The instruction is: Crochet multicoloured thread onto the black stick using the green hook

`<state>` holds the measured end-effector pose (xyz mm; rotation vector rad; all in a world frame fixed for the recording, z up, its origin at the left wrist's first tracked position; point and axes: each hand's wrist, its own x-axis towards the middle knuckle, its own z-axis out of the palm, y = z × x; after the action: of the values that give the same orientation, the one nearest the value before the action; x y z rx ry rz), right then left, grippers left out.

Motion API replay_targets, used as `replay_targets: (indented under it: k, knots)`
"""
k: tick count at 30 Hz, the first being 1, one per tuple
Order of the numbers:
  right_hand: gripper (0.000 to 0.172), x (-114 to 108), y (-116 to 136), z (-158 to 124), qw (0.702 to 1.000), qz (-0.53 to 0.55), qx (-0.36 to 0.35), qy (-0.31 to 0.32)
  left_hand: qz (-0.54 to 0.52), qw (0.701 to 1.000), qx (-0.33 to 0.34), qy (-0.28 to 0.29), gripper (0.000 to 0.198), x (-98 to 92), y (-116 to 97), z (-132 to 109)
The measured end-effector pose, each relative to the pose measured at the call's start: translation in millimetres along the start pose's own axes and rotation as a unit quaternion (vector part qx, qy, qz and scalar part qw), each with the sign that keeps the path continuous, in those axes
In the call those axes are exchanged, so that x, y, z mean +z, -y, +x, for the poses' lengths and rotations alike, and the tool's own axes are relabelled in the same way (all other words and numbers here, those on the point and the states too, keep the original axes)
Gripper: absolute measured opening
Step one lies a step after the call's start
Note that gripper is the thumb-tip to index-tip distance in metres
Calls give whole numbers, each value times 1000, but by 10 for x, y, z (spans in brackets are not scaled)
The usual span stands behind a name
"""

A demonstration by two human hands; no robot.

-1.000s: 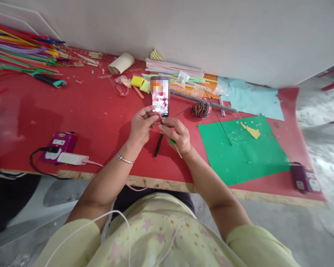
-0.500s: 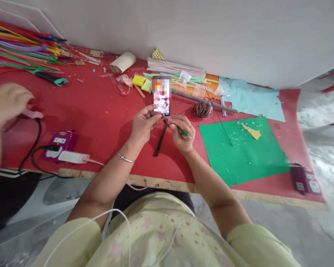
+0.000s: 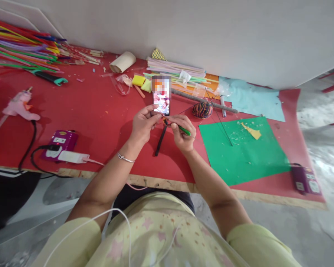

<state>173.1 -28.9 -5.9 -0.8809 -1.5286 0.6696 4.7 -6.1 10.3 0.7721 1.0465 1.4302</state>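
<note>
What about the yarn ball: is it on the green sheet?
No, the yarn ball sits on the red tabletop, beyond the far edge of the green sheet.

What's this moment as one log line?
left hand: pinching yarn | right hand: holding green tool | phone: lit, beyond hands | ball: right of phone

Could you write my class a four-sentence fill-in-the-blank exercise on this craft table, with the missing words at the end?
1. The person's right hand holds a slim, straight tool with a ____ handle.
2. A silver metal bracelet circles the person's ____ arm.
3. In the picture, the round, multicoloured ball of yarn lies to the ____ of the lit, rectangular phone.
4. The purple, box-shaped socket units in view number ____.
Missing words: green; left; right; two.
</note>
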Motion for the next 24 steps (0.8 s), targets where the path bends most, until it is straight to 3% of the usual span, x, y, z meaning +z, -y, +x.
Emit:
replay_targets:
  k: [14,24]
  knots:
    - [17,7,5,45,991,-56,-122,-11,-4,1000,6,-1,43,10,-9,-6]
    - [17,5,-11,61,991,-62,-112,-29,-7,1000,9,2,46,-3,12,7]
